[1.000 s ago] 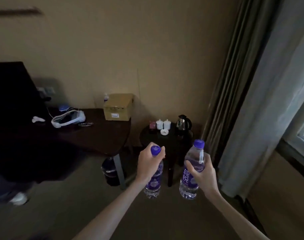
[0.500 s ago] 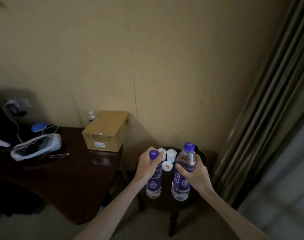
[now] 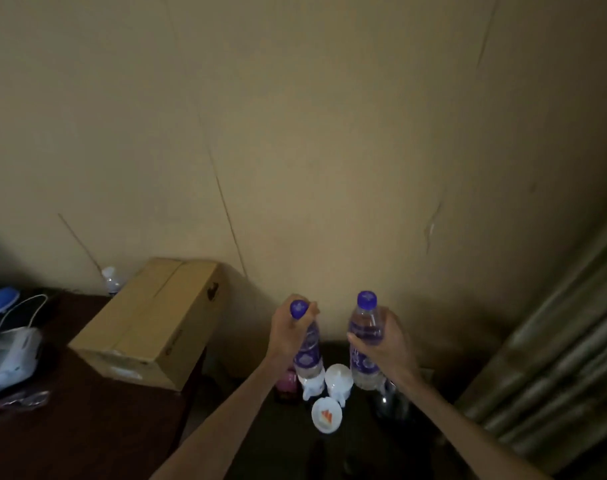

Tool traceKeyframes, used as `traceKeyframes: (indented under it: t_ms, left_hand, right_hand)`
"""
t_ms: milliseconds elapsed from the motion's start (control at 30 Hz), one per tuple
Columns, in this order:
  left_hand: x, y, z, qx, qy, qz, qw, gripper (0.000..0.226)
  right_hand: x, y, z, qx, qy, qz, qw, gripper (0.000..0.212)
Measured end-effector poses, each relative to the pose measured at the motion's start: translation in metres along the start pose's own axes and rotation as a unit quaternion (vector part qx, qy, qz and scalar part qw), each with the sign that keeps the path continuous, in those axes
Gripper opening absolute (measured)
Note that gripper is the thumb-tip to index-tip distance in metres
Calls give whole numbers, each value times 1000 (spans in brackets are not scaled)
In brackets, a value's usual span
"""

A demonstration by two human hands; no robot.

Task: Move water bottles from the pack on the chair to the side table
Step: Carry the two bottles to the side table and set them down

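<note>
My left hand grips one clear water bottle with a purple cap and label, fingers wrapped around its neck. My right hand holds a second, matching water bottle by its middle. Both bottles are upright and hang above the small dark round side table. Two white lidded cups, a small white dish and a dark kettle stand on that table below my hands. The chair and the bottle pack are out of sight.
A cardboard box sits on the dark wooden desk at left, with a white headset, a blue lid and another bottle behind the box. Curtains hang at right. The beige wall is close ahead.
I have stepped nearer to the side table; the wall and table fill more of the view. Both hands still carry their bottles, now over the cups.
</note>
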State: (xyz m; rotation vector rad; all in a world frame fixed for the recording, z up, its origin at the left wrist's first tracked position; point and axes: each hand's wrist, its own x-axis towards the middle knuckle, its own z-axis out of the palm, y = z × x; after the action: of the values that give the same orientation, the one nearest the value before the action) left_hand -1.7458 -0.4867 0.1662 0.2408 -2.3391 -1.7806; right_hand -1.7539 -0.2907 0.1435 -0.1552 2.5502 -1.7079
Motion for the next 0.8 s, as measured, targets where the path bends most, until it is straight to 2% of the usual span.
traceKeyframes:
  t_ms: [100,200,400,567,733,800]
  left_hand:
    - [54,-21,17,3,37,-8,999,18]
    - [107,-51,29,27,34,-17,999,11]
    - [168,-127,46,17,35,-32,999,12]
    - [189,-211,65,51,3,-51,997,11]
    - [181,-265,67,10,-20,-116,993,7]
    - [177,-278,66,-9,-33,-130,991,7]
  right_hand:
    - [60,21,9,-5,-23,-5,1000,52]
    - [110,36,21,-33,-39,-1,999,42]
    - [169,94,62,-43,-100,22,994,40]
    - [186,154,97,-11,-87,72,994,50]
    - [193,191,123,-55,-128,119,983,48]
    - [193,195,130,-67,-130,117,982,53]
